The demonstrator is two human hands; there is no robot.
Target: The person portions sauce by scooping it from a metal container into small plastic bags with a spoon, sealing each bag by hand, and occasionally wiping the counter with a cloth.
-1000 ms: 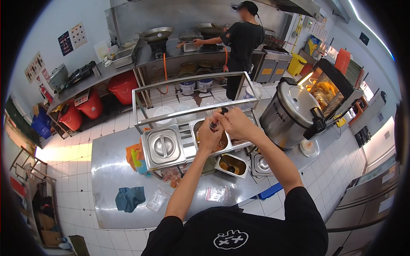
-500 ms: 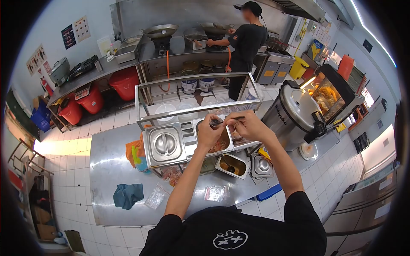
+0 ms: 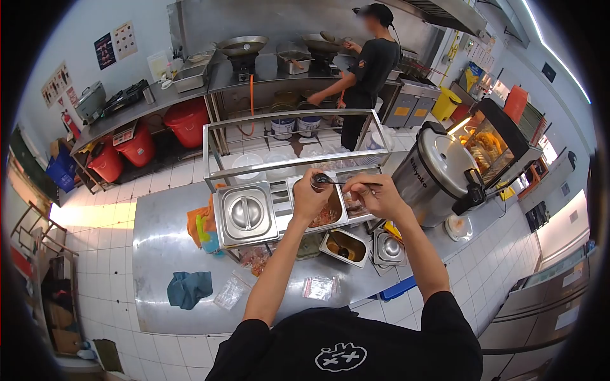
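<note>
Your right hand (image 3: pixel 380 199) has shifted outward; its fingers pinch a utensil (image 3: pixel 373 185). Your left hand (image 3: pixel 307 198) curls fingers round a small container (image 3: pixel 323 179).

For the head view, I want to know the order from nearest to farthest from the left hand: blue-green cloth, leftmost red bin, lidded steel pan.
1. Lidded steel pan: just left of the left hand.
2. Blue-green cloth: farther left, on the steel table.
3. Leftmost red bin: far left, under the back counter.
</note>
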